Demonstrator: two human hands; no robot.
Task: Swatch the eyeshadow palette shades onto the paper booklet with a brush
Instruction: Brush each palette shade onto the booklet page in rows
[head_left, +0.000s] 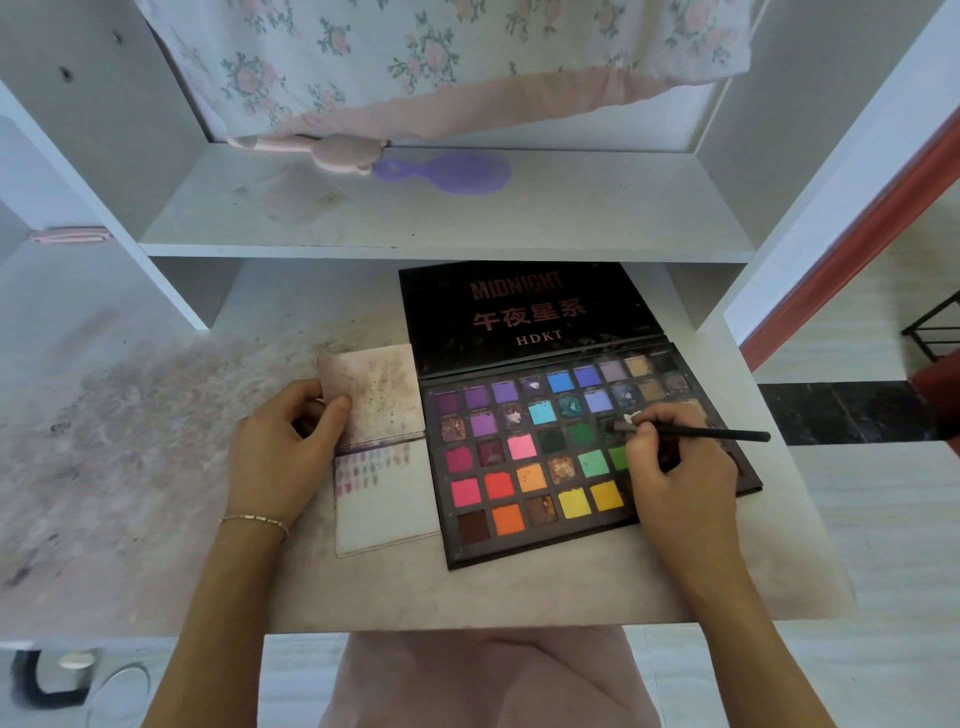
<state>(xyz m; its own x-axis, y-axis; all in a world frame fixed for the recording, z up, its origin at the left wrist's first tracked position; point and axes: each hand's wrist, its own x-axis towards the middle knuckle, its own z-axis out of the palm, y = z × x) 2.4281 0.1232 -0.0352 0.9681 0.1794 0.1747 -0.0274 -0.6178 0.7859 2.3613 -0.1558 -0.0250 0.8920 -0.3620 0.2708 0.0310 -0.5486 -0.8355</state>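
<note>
On the desk (519, 597) the open palette (571, 467) lies right of the booklet (384, 467), the two just beside each other (the palette's lid (524, 312) lies back on the far side). The left hand (280, 447) rests on the booklet's far left edge; the right hand (675, 457) is over the palette's right part, with the brush (691, 431). A hairbrush (447, 171) lies on the shelf (441, 223) beyond.

A pale, powder-stained table (156, 441) carries an open eyeshadow palette (571, 467) and, touching its left edge, an open paper booklet (384, 499). On the shelf (571, 218) above lie a purple hairbrush (452, 171) and a pink clip (337, 150).
</note>
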